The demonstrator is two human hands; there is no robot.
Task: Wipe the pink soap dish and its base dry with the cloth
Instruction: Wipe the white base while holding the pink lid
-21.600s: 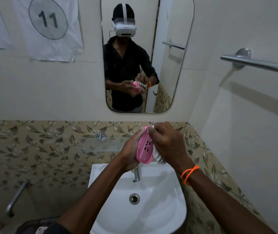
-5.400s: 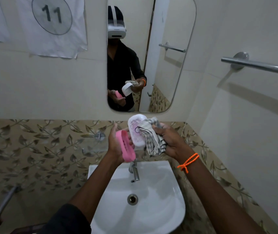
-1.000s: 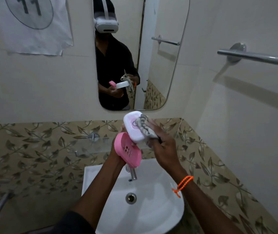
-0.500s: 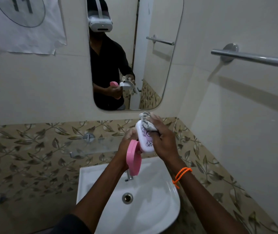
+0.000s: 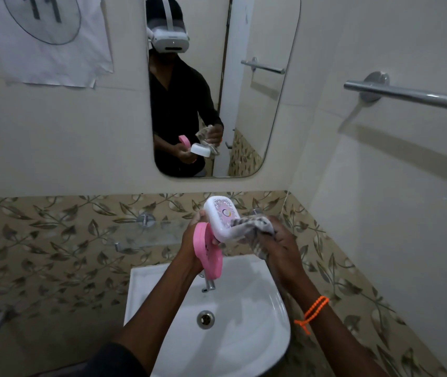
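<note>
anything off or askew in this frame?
The paper sign marked 11 hangs crooked on the wall, lower edge ragged. Otherwise nothing stands out: left hand holds pink dish and white base; right hand wipes with cloth.

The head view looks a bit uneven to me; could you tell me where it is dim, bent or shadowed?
Head view: the towel bar bows from wide-angle distortion and throws a soft diagonal shadow on the wall; corners darken; the cloth at the white base is slightly blurred.
</note>
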